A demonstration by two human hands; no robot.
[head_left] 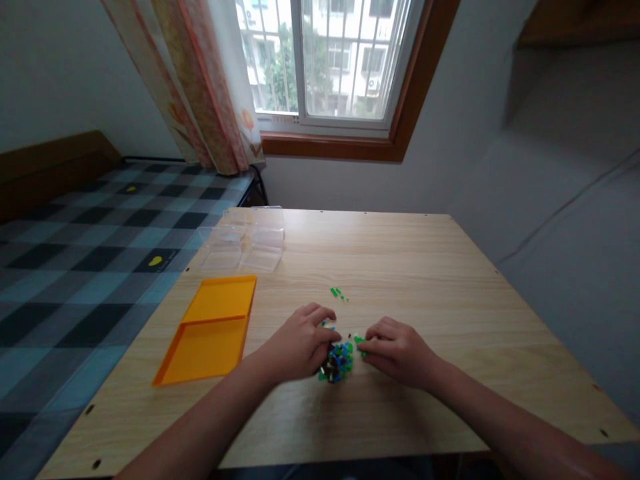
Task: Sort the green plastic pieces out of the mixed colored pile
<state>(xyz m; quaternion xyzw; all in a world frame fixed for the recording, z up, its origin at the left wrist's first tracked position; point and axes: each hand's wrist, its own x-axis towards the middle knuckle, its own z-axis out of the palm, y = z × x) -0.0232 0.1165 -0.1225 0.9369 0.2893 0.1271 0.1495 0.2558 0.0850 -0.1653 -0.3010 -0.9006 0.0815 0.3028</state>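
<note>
With the clock's centre on the pile of small pieces (339, 361) and twelve toward the window (345, 73), that pile sits at the person's side of the table (410, 420): a loose, crowded heap of blue, green, dark and pale bits, too small to make out singly. The left hand (306, 341) bends over its ten o'clock edge with curled fingers; whether they grip a piece is hidden. The right hand (397, 350) is just short of three o'clock, thumb and fingers drawn together at a few green pieces (359, 341); pinched or only touched, I cannot tell. The step in hand looks like picking among the pieces, and bits this tiny call for a light fingertip pinch that spares their neighbours. Between nine and ten lies a two-part orange tray (213, 351). Some green strips (334, 292) lie apart at twelve. Farther off, at eleven, are clear plastic containers (264, 258).
</note>
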